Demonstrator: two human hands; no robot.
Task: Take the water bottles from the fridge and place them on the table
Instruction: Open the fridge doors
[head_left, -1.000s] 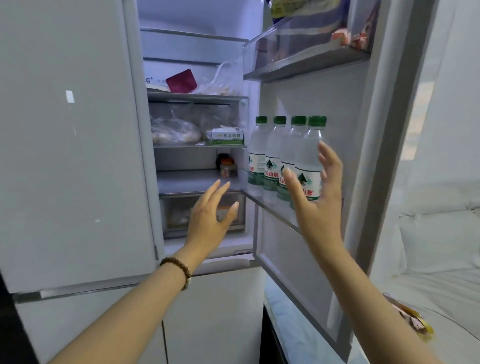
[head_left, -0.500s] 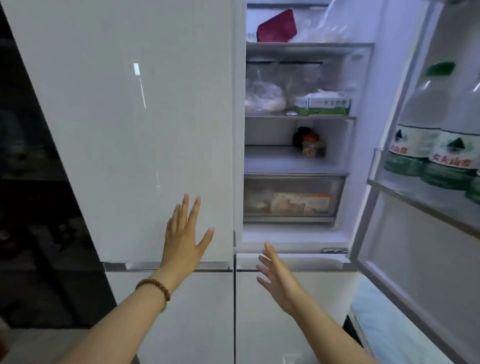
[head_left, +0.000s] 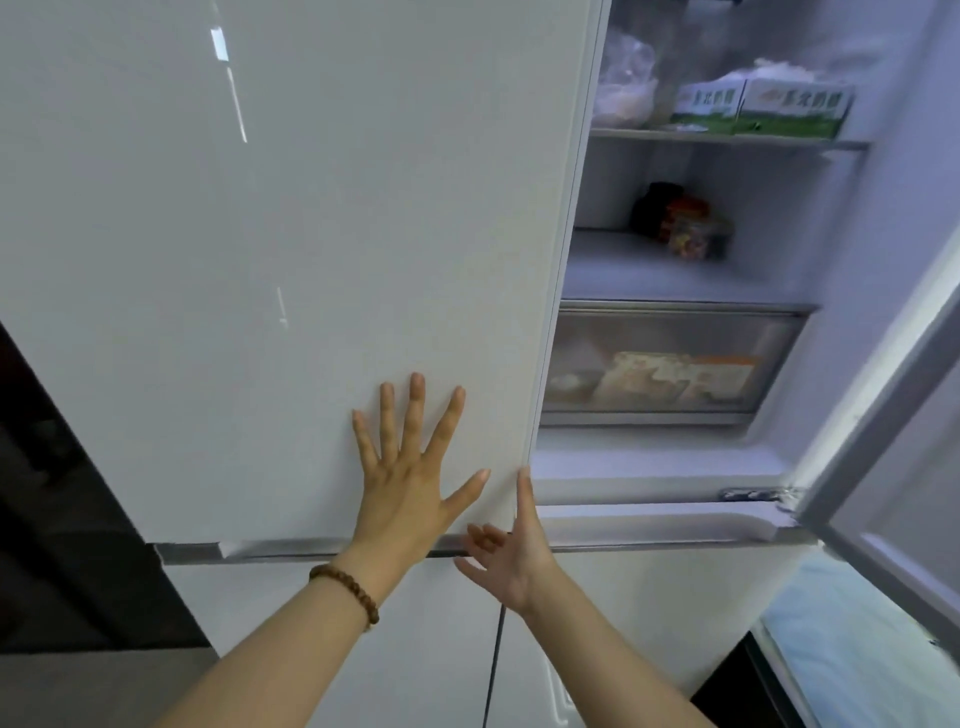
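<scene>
The task looks barely begun. Neither hand holds a bottle, and no bottle shows anywhere in this view, so I cannot tell where they stand. No desk is in view either.

The left hand (head_left: 402, 488) lies flat on the front of the shut left door (head_left: 260, 260), fingers straight and spread wide; a bead bracelet (head_left: 345, 590) sits on that wrist. The right hand (head_left: 511, 558) is just beside it, at the door's lower inner corner. Its forefinger points up along the door's edge and the other fingers are loosely bent, grasping nothing. Whether they hook under the door's bottom lip I cannot tell.

The right door (head_left: 893, 467) stands open at the frame's edge. The fridge (head_left: 883, 234) shows shelves with cartons (head_left: 763, 106), jars (head_left: 685, 223) and a drawer (head_left: 670, 364), but no water.

By my reading, the step in hand is working at the left door, perhaps to pull it open. Everything remains: find the bottles, lift them out, carry them to the desk.
</scene>
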